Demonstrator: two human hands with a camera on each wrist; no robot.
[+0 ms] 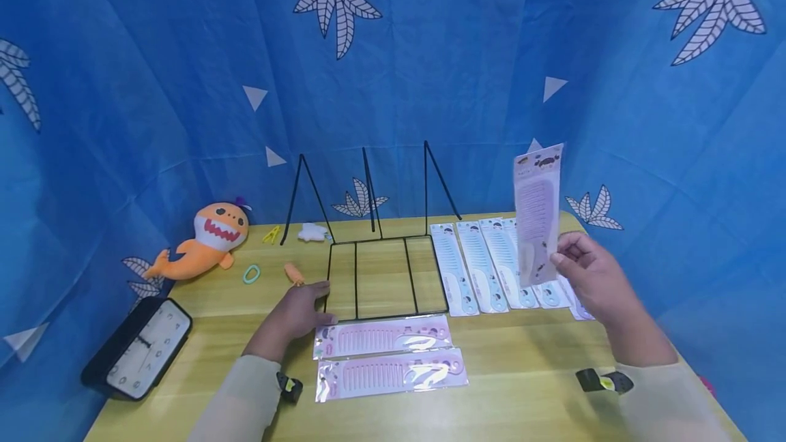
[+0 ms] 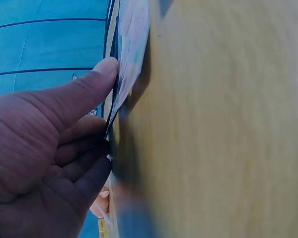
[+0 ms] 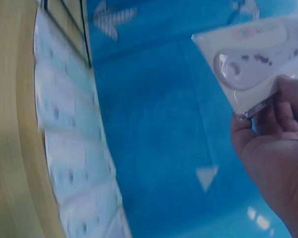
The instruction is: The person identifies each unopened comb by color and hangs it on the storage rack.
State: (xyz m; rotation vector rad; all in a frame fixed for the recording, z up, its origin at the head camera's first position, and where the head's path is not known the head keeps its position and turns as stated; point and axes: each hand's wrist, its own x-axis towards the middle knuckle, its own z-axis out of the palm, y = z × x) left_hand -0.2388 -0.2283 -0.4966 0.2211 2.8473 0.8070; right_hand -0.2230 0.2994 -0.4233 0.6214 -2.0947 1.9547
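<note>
My right hand (image 1: 591, 276) pinches a packaged pink comb (image 1: 537, 213) by its lower right edge and holds it upright above the table. In the right wrist view, the comb's rounded handle (image 3: 241, 69) shows through the clear wrapper. My left hand (image 1: 301, 311) grips the front left corner of a black wire rack (image 1: 356, 282), thumb at the front and fingers at the left side. The thumb (image 2: 102, 74) lies along the rack's edge in the left wrist view. Two packaged pink combs (image 1: 383, 336) lie flat in front of the rack.
Right of the rack, several packaged blue combs (image 1: 454, 268) lie in a row, with another package partly hidden beneath my right hand. An orange plush shark (image 1: 215, 234), a clock (image 1: 147, 346), a teal ring (image 1: 251, 274) and a yellow clip (image 1: 271, 234) are at left. Blue curtain surrounds the table.
</note>
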